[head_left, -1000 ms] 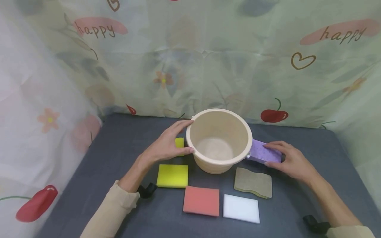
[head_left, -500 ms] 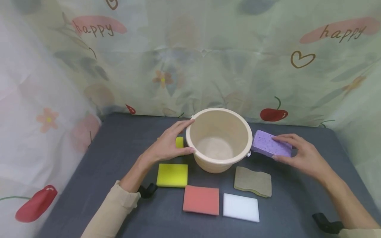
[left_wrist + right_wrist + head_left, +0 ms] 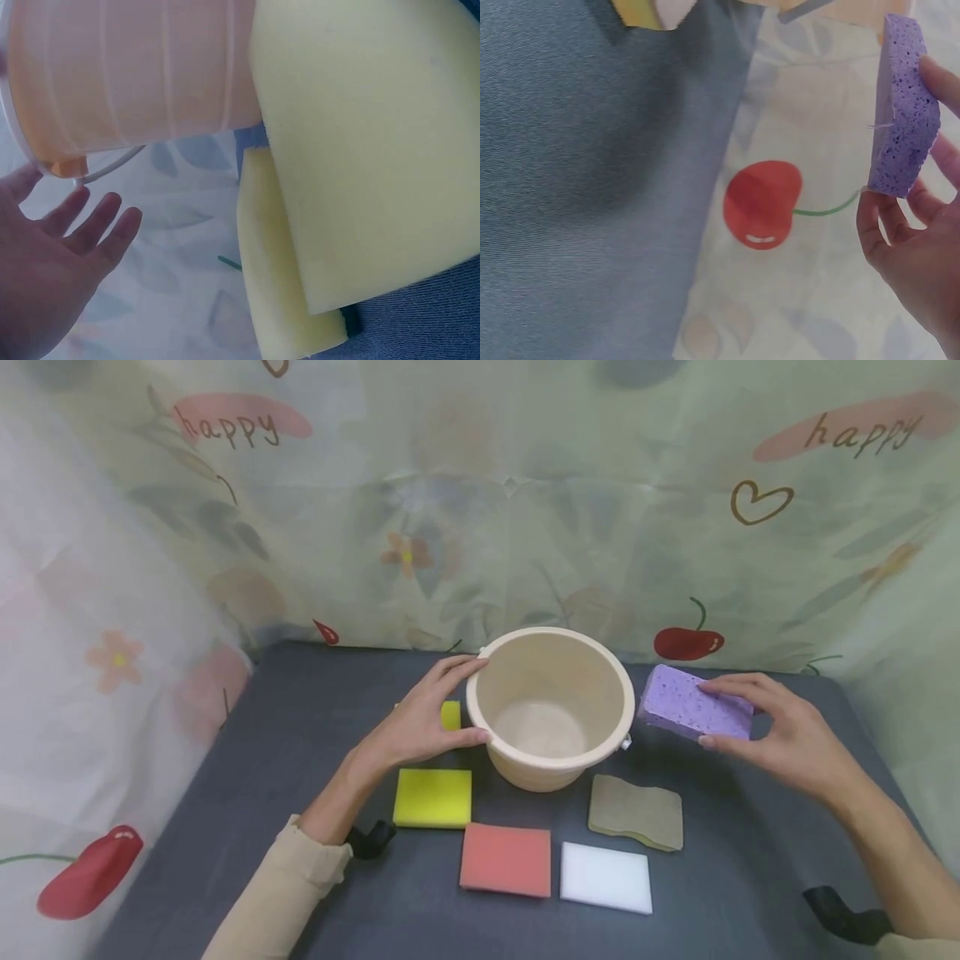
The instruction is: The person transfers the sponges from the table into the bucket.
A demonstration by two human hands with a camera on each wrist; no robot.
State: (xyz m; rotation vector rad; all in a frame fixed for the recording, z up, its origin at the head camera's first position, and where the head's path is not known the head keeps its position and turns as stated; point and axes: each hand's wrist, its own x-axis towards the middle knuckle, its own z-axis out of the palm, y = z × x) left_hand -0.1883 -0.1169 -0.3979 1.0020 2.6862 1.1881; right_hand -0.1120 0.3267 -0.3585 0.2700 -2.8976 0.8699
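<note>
In the head view, a cream bucket point(image 3: 551, 766) stands upright at the back of the table. My left hand point(image 3: 408, 722) rests against its left rim, thumb at the near side and spread fingertips farther back. The left wrist view has the same hand point(image 3: 52, 262) with its fingers extended by the rim. A purple sponge point(image 3: 693, 703) full of small pores is pinched in my right hand point(image 3: 795, 743), raised just right of the bucket. In the right wrist view, thumb and fingers hold this sponge point(image 3: 907, 112) by its edges, above the table.
In front of the bucket lie a yellow sponge point(image 3: 432, 799), a red sponge point(image 3: 506, 862), a white sponge point(image 3: 606, 878) and a wavy grey-topped sponge point(image 3: 636, 814). Another yellow sponge point(image 3: 451, 716) is partly hidden behind my left hand. A printed curtain point(image 3: 510, 527) borders the dark table point(image 3: 322, 693).
My right hand has lifted the purple sponge from beside the bucket, moving it up and to the right. My left hand stays at the bucket rim.
</note>
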